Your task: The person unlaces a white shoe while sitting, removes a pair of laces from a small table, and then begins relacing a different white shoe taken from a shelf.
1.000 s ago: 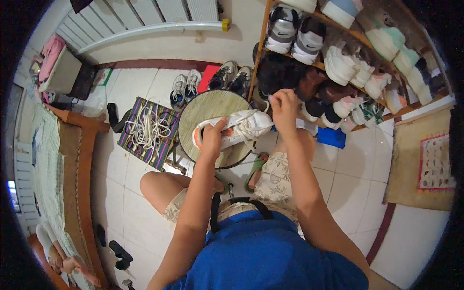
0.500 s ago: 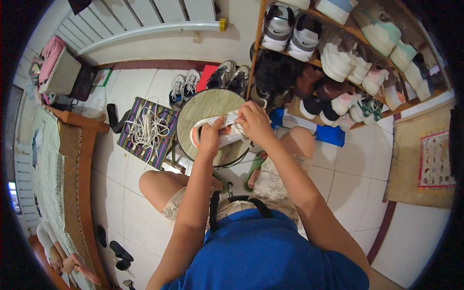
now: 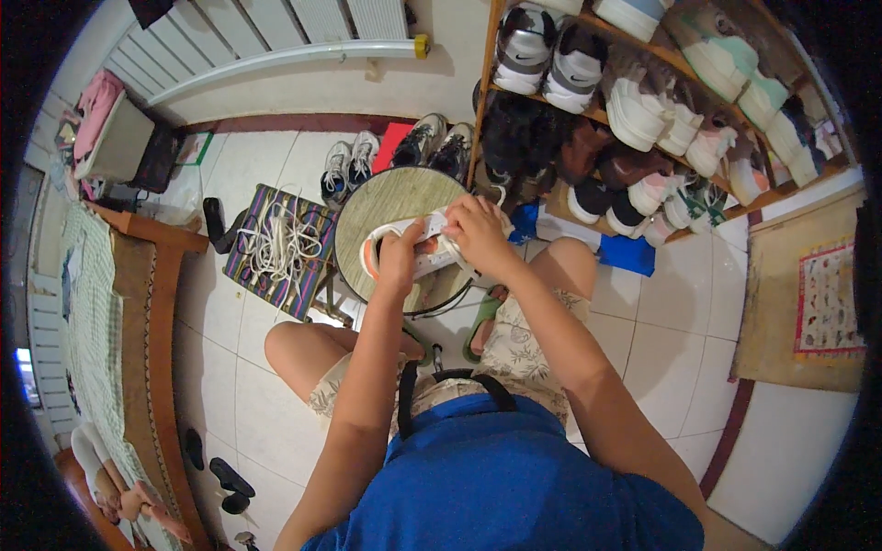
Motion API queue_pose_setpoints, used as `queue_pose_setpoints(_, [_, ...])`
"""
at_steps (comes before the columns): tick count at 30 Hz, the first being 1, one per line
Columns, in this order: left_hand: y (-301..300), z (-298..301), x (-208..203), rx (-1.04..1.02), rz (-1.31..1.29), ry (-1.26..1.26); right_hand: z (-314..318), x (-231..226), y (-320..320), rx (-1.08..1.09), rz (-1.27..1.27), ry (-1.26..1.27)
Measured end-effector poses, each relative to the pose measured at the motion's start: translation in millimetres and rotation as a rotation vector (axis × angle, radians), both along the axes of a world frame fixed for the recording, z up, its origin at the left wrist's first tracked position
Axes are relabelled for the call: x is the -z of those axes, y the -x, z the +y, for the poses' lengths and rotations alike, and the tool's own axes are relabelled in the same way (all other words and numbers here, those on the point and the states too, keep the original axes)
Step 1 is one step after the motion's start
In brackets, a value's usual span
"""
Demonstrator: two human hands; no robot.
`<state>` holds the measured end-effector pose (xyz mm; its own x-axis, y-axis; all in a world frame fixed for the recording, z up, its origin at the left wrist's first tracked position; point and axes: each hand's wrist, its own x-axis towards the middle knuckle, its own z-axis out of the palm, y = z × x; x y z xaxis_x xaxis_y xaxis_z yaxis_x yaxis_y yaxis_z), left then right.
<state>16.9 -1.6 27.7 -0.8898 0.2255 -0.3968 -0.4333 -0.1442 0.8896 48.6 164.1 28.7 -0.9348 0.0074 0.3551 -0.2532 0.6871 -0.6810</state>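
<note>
Left hand (image 3: 398,259) grip closed on white sneaker (image 3: 413,246) | right hand (image 3: 480,234) grip holds its right end | over round stool (image 3: 386,204)

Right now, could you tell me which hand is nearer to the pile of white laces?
Left. The left hand grips the sneaker on the side toward the laces; the right hand holds its far side.

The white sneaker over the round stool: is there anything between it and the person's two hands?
Nothing visible does. The left hand already grips the white sneaker near its orange heel end, and the right hand rests on its upper, where the laces are. Both touch it directly above the round stool.
</note>
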Motion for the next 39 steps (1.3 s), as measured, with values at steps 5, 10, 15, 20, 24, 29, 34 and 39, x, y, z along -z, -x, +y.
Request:
queue_pose_setpoints(5, [-1, -10, 7, 0.010, -0.034, 0.072, 61, -19, 7, -0.123, -0.063, 1.863])
queue_pose_setpoints(10, [-1, -2, 1, -0.022, 0.001, 0.023, 105, -1, -6, 0.147, 0.035, 2.029])
queue_pose_setpoints(15, [1, 0, -1, 0.011, -0.007, 0.098, 108, 28, -19, 0.228, -0.103, 1.901])
queue_pose_setpoints(20, [3, -4, 5, 0.011, 0.022, 0.089, 97, 40, -29, 0.456, -0.140, 1.615])
queue_pose_setpoints(24, [2, 0, 0, 0.022, 0.014, 0.082, 117, 28, -32, 0.239, 0.124, 1.786])
queue_pose_setpoints(29, [2, -5, 2, -0.018, -0.005, 0.062, 117, -12, -25, 0.350, 0.266, 1.656])
queue_pose_setpoints(34, [2, 0, -1, -0.001, -0.024, -0.009, 96, 19, -29, 0.413, -0.031, 0.492])
queue_pose_setpoints(39, [1, -2, -6, -0.007, -0.024, 0.024, 11, -15, -28, 0.248, -0.080, 0.260])
